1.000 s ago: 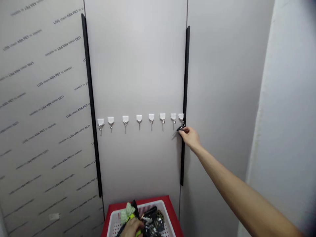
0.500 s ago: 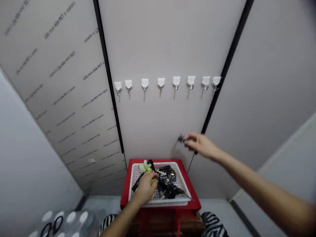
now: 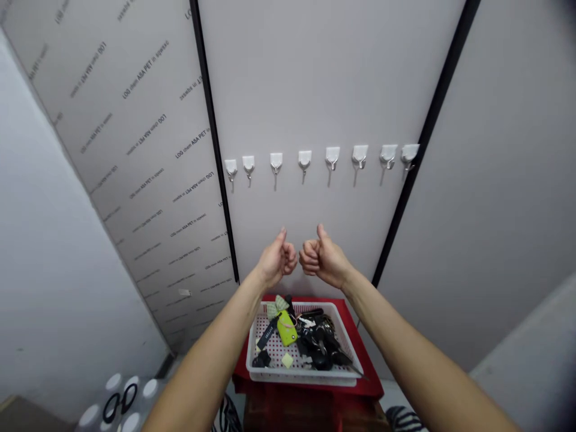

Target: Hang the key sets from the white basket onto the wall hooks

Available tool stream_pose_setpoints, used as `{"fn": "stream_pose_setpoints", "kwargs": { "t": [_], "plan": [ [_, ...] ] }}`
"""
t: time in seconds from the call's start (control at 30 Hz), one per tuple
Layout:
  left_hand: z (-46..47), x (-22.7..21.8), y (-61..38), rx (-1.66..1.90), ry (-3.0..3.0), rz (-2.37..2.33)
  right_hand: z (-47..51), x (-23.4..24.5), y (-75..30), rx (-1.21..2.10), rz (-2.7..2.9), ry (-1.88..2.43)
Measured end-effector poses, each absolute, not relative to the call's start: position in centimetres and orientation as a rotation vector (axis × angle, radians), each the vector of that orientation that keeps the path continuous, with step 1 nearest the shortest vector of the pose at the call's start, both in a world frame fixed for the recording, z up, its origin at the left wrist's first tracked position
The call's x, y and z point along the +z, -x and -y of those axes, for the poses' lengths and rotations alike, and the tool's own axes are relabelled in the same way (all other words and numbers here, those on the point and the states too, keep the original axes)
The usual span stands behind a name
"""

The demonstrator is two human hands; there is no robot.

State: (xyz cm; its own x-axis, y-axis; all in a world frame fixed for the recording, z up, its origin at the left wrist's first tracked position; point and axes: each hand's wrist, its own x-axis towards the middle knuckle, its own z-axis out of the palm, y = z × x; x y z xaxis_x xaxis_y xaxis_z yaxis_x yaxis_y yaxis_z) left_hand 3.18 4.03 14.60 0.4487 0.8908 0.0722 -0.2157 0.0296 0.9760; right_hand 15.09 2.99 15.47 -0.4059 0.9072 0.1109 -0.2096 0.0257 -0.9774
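Observation:
My left hand (image 3: 278, 259) and my right hand (image 3: 323, 259) are raised side by side, close together, in front of the pale wall panel. Both are curled into fists with thumbs up, holding nothing and touching nothing. Below them sits a white perforated plastic basket (image 3: 297, 378) holding a lime-green key fob (image 3: 287, 327), a green ribbon bow (image 3: 275, 308) and a heap of black keys (image 3: 320, 347). A row of several white adhesive hooks with metal prongs (image 3: 332, 157) runs across the panel above my hands.
The basket stands on a red stand (image 3: 360, 327). Black vertical strips (image 3: 215, 150) edge the panel, and printed panels flank it. Scissors (image 3: 117, 403) lie on a polka-dot surface at lower left. My striped trouser legs (image 3: 227, 417) show at the bottom.
My left hand has risen out of the basket and my right hand has moved in from the right. Both are now thumbs-up fists. The small dark item in my right hand no longer shows.

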Motion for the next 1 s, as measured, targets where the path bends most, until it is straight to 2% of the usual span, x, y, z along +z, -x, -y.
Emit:
{"fn": "stream_pose_setpoints", "kwargs": {
  "t": [0.13,0.7,0.83,1.0],
  "plan": [
    [-3.8,16.2,-3.7,0.913,-1.27,-0.607,-2.6,16.5,-14.9,1.712,1.294,0.616],
    [-3.7,15.7,-2.3,0.63,-1.284,-0.521,-2.2,15.9,-15.3,1.836,1.412,0.582],
    [-4.6,12.8,-2.0,0.763,-1.293,-0.729,-3.1,13.3,-14.6,1.646,1.403,0.857],
    [-5.0,5.3,-0.6,0.906,-1.665,-1.452,-3.0,6.1,-13.9,1.076,1.726,1.409]
  ]
}}
